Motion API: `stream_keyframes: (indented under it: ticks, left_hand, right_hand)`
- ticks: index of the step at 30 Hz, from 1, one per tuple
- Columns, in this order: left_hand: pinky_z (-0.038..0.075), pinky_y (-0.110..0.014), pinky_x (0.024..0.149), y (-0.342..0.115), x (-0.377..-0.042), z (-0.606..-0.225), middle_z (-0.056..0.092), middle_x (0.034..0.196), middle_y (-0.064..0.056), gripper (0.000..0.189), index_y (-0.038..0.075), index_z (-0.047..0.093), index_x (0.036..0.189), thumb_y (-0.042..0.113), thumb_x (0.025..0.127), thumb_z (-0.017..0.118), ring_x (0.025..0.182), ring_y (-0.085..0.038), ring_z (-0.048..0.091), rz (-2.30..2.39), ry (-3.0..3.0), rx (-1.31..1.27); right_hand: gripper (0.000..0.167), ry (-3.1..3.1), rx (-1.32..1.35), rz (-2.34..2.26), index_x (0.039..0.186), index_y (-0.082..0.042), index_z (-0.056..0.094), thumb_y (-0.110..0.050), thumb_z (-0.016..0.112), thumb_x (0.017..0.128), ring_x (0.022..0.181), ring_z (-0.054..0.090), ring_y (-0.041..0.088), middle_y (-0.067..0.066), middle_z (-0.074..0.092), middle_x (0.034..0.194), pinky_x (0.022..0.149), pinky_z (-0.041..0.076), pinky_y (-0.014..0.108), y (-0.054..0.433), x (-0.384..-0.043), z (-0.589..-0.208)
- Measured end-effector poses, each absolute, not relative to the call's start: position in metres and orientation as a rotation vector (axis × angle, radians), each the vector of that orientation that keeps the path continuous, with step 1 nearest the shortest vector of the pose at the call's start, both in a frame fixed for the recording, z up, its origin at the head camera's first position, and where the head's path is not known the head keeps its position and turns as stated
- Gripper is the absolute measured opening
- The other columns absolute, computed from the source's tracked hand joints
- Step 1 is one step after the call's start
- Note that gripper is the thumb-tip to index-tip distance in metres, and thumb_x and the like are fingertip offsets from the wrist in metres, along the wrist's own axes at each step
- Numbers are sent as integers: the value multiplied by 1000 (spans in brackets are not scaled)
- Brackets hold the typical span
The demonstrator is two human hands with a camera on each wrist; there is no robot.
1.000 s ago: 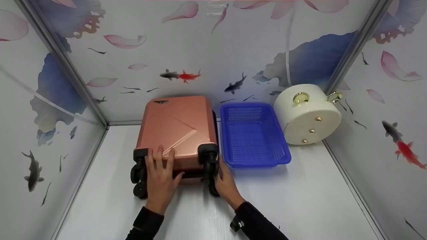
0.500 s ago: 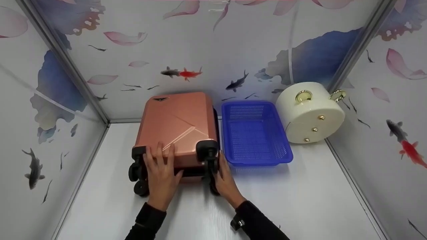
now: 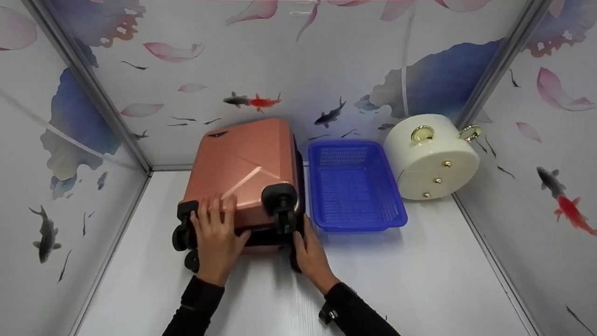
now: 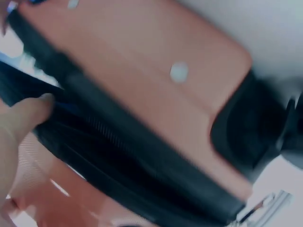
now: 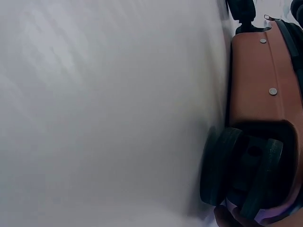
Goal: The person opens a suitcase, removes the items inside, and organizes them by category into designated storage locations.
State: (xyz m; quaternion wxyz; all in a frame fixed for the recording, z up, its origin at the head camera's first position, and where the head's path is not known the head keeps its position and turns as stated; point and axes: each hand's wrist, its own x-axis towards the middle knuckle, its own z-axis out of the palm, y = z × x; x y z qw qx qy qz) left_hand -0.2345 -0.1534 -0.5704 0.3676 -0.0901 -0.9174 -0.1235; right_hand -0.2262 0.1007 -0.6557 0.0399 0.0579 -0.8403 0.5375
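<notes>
A rose-pink hard-shell suitcase [image 3: 242, 163] lies flat, its black-wheeled end toward me. My left hand [image 3: 216, 240] grips the upper shell between the wheels, fingers over the top and thumb at its lower edge. In the left wrist view the thumb [image 4: 31, 113] reaches into a dark unzipped gap between the shells, along the black zipper edge [image 4: 113, 127]. My right hand [image 3: 315, 256] holds the lower shell at the near right corner, beside the black wheels [image 3: 284, 219]. The right wrist view shows the lower wheel [image 5: 222, 165] close to the white surface, with fingertips at its bottom.
Just right of the suitcase stands a blue plastic basket [image 3: 405, 219]. Beyond it a cream round case [image 3: 433, 168] with gold ring handles and studs leans by the corner. Printed wall panels [image 3: 298, 60] enclose the white tabletop [image 3: 401, 280] at the back and both sides.
The suitcase's upper shell has risen and tilted, its right wheel shifting up and left. My left hand has moved slightly left and up with it; the right hand stays at the lower corner.
</notes>
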Motion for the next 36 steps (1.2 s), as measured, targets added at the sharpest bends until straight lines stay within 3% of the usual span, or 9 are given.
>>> stream_keyframes:
  ticks: [8,13,16,20,23,26,32,34,36]
  left_hand:
    - [46,-73,116,-204,-232,-536,57,162,-22,113,14,50,165,38,71,106,149,-48,51,-833,-2148,-85]
    - [47,-44,115,-242,-230,-528,64,157,-2,109,30,51,165,23,72,106,141,-25,60,-1182,-1997,20]
    - [49,-30,109,-259,-231,-525,63,154,3,104,39,47,165,20,79,102,136,-15,61,-1415,-1936,153]
    - [43,-34,121,-277,-235,-523,46,169,0,101,40,28,172,29,93,91,150,-15,49,-1688,-1854,330]
    - [23,-39,136,-288,-235,-526,15,186,1,106,36,3,178,42,102,77,168,-16,23,-1803,-1845,423]
    - [9,-39,140,-302,-232,-535,2,188,3,110,36,-11,176,47,105,71,173,-16,9,-1870,-1854,511]
    - [18,-45,140,-331,-230,-563,10,187,-1,106,45,-13,174,50,106,68,171,-20,17,-2038,-1851,677]
    - [26,-42,138,-339,-230,-573,23,181,-3,101,41,-10,175,56,107,63,165,-20,30,-2120,-1838,751]
    - [36,-38,133,-345,-231,-583,39,166,0,89,34,4,174,58,108,58,152,-15,47,-2226,-1796,827]
  right_hand:
    - [80,-2615,-54,1640,177,-12,20,-59,41,117,157,50,42,20,43,175,129,40,60,98,-222,-655]
    - [76,-2662,-24,1589,174,-11,33,-61,38,117,149,58,43,22,55,166,124,45,60,98,-219,-657]
    - [72,-2656,16,1590,173,-14,37,-60,37,118,148,60,42,21,58,163,122,47,61,99,-219,-656]
    - [64,-2643,19,1578,169,-17,44,-56,38,119,143,64,42,19,63,159,119,50,63,101,-221,-652]
    - [61,-2655,-16,1566,168,-18,47,-53,40,119,141,65,42,18,65,157,117,51,63,103,-223,-651]
    - [61,-2673,-27,1552,167,-17,48,-53,41,119,139,66,44,20,66,155,115,52,63,105,-224,-651]
    - [63,-2676,2,1550,167,-15,50,-55,41,118,137,67,45,22,67,153,115,52,64,107,-226,-650]
    - [64,-2676,20,1548,166,-15,50,-55,41,118,134,69,44,22,68,151,114,53,64,108,-226,-650]
    - [64,-2680,28,1549,165,-15,51,-56,41,118,132,71,43,22,70,149,113,54,63,108,-224,-650]
